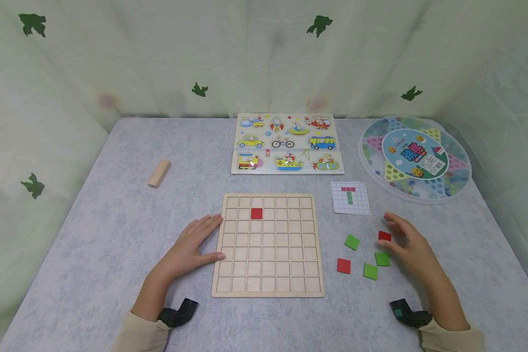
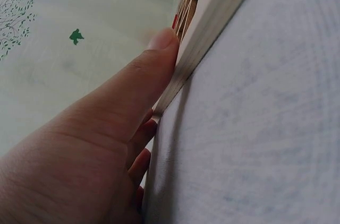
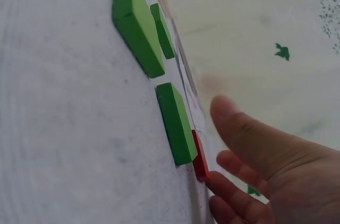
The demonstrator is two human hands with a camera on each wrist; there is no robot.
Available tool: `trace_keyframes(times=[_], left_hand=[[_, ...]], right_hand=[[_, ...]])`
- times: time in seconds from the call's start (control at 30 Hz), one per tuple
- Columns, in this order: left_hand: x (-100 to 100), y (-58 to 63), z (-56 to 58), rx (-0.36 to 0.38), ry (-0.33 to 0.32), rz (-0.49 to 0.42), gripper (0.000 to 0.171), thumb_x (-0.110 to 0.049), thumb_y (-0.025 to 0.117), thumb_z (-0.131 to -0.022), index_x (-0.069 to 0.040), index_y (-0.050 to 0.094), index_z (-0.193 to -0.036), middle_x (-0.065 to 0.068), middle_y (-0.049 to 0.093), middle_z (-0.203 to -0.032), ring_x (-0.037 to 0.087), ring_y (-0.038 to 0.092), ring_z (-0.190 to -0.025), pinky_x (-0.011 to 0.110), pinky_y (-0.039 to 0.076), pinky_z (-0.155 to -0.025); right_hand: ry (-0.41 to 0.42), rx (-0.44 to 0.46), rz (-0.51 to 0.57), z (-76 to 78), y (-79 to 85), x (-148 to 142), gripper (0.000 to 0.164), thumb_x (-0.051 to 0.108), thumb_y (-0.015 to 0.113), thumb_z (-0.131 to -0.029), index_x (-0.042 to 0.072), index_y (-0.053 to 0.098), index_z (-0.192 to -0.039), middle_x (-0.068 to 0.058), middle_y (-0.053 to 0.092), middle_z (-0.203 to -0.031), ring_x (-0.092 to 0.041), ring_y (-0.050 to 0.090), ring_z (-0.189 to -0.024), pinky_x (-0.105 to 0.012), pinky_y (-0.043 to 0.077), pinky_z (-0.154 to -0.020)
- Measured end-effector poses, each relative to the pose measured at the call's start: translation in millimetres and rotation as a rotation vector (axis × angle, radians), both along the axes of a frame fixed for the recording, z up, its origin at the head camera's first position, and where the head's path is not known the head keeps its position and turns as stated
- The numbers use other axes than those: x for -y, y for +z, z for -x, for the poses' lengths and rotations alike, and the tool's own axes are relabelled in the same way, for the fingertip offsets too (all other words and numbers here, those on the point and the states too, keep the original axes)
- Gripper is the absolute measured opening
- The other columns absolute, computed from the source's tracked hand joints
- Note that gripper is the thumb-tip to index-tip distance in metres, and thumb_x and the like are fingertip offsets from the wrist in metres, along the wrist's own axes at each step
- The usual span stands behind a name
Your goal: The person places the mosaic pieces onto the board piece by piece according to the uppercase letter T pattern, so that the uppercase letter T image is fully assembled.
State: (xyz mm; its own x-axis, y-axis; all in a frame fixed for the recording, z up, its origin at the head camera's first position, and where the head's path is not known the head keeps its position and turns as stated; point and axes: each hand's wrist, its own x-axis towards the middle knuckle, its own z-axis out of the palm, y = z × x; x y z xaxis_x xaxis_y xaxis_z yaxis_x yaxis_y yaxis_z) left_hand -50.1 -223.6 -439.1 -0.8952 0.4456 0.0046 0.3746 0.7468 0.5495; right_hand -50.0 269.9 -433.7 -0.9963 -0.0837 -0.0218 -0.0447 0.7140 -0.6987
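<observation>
A light wooden grid board [image 1: 268, 295] lies in the middle, with one red square tile [image 1: 256, 213] in a cell of its second row. My left hand [image 1: 187, 249] rests at the board's left edge, fingers extended, thumb tip on the rim. Over at the right, my right hand [image 1: 407, 247] hovers around another red tile [image 1: 385, 235], thumb and fingers apart. In the right wrist view a fingertip is right at that red tile [image 3: 200, 157], and the thumb stands above. Close by lie green tiles [image 1: 382, 259], [image 3: 175, 123] and a second loose red tile [image 1: 343, 266].
A pattern card [image 1: 350, 209] showing a red and green T lies above the loose tiles. Behind are a vehicle picture puzzle [image 1: 288, 163] and a round game board [image 1: 415, 188] with a star pattern. A small wooden block [image 1: 159, 173] sits at the left.
</observation>
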Motion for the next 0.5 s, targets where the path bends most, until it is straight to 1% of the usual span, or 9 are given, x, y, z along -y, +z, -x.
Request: trace_keyframes(times=[0.07,0.2,0.37,0.5], left_hand=[[0.0,0.1,-0.2,0.002,0.001,0.001,0.085,-0.048,0.066,-0.076,-0.009,0.029,-0.141,0.009,0.029,-0.143,0.029,0.02,-0.132,0.044,0.008,-0.107],[-0.1,-0.3,-0.3,-0.005,0.002,-0.001,0.085,-0.048,0.066,-0.076,-0.009,0.029,-0.141,0.009,0.03,-0.143,0.03,0.02,-0.132,0.044,0.009,-0.107],[-0.3,-0.6,-0.9,-0.02,0.004,-0.003,0.085,-0.048,0.067,-0.075,-0.009,0.03,-0.141,0.009,0.031,-0.143,0.03,0.021,-0.131,0.044,0.009,-0.106],[-0.4,-0.5,-1.0,-0.016,0.007,-0.002,0.086,-0.048,0.067,-0.075,-0.009,0.03,-0.141,0.009,0.03,-0.143,0.03,0.021,-0.131,0.044,0.009,-0.107]], right_hand=[[0.0,0.016,-0.014,0.1,0.0,-1.3,0.071,0.029,0.069,-0.079,0.004,0.035,-0.136,-0.02,0.041,-0.13,-0.038,0.038,-0.115,-0.058,0.031,-0.092],[0.017,0.018,-0.034,-0.1,0.5,-3.0,0.064,0.027,0.068,-0.08,0.0,0.041,-0.13,-0.022,0.042,-0.127,-0.039,0.039,-0.114,-0.057,0.032,-0.092],[0.042,-0.011,-0.062,-0.2,-0.7,-5.3,0.048,0.019,0.069,-0.08,-0.002,0.05,-0.12,-0.022,0.046,-0.119,-0.038,0.042,-0.109,-0.056,0.034,-0.09],[0.069,-0.042,-0.076,0.2,-1.6,-8.0,0.039,0.013,0.07,-0.079,-0.002,0.055,-0.111,-0.019,0.048,-0.113,-0.036,0.043,-0.106,-0.056,0.036,-0.088]])
